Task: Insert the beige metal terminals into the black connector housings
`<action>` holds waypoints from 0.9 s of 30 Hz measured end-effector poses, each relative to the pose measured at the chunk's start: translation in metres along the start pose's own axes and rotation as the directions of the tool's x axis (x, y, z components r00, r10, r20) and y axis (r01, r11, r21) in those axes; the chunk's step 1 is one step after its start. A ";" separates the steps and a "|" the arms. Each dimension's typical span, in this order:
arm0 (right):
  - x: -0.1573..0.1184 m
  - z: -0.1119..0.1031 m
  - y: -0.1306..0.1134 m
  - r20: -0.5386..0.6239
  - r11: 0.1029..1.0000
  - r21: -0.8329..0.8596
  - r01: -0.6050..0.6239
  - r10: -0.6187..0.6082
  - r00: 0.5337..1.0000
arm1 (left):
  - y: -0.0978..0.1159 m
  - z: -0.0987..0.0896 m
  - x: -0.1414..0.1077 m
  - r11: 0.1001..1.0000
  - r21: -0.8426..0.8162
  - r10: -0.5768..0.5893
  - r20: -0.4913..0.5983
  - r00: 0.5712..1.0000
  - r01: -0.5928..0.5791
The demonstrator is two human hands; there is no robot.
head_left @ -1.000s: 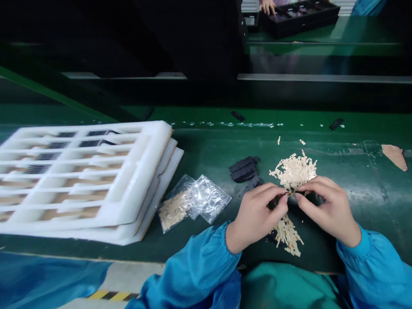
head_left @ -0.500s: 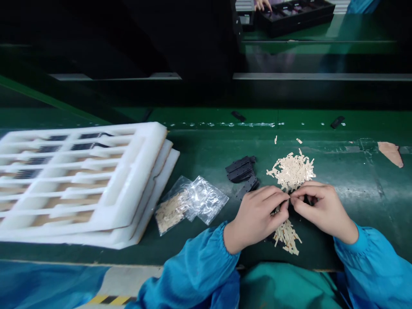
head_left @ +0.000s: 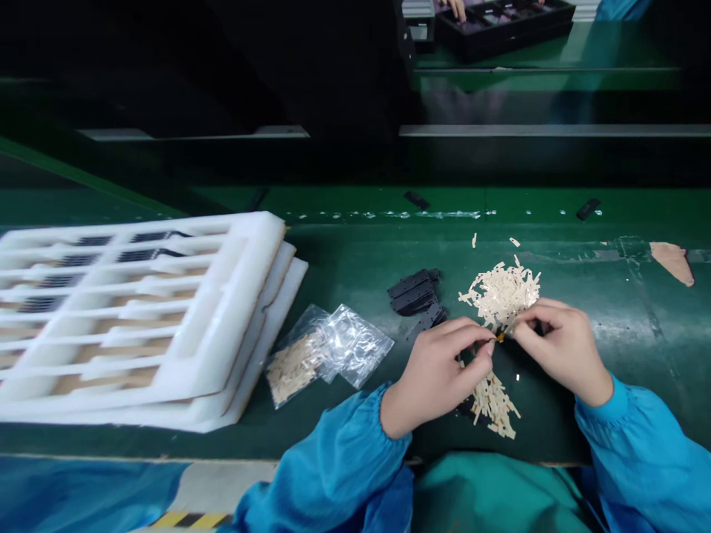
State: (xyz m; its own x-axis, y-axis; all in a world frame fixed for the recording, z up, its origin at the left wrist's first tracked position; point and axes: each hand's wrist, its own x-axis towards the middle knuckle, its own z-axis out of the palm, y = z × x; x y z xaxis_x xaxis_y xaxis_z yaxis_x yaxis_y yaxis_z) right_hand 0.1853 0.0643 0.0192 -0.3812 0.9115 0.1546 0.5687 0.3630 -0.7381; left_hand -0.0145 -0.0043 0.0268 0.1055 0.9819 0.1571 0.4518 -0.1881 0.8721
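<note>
A tiny amber strip [head_left: 500, 337] is pinched narrowly in the left hand [head_left: 436, 377], its long axis running roughly crosswise toward the right hand [head_left: 558, 348], which is curled just beside it; any grip there cannot be told. Cream strips [head_left: 501, 296] are heaped just behind on the counter [head_left: 355, 429].

A green work surface [head_left: 355, 252] is shown. Stacked white foam trays [head_left: 149, 318] are placed at the left, just beside clear plastic bags [head_left: 327, 355] containing beige strips. Flat black parts [head_left: 414, 292] are stacked near a loose strip pile [head_left: 500, 295] and a smaller strip pile [head_left: 492, 406]. A tan patch [head_left: 673, 260] is stuck at the right.
</note>
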 end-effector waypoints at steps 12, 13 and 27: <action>-0.003 0.002 -0.006 -0.011 0.923 0.213 0.321 -0.326 0.945 | 0.003 0.000 0.007 0.398 -0.761 -0.484 0.300 0.822 0.512; -0.004 0.002 -0.008 -0.029 0.912 0.249 0.326 -0.329 0.944 | 0.003 0.002 0.007 0.392 -0.762 -0.484 0.306 0.820 0.515; -0.007 0.005 -0.014 0.018 0.889 0.458 -0.014 0.006 1.000 | 0.006 0.011 0.002 0.798 -0.506 -0.321 0.102 0.941 0.327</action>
State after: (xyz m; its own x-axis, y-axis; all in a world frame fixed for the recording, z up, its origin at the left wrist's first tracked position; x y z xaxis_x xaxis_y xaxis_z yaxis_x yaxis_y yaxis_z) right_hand 0.1765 0.0517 0.0256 -0.3912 0.9099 0.1382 0.1767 0.2216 -0.9590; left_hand -0.0022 -0.0032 0.0270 0.0448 0.9827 -0.1797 -0.0528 0.1820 0.9819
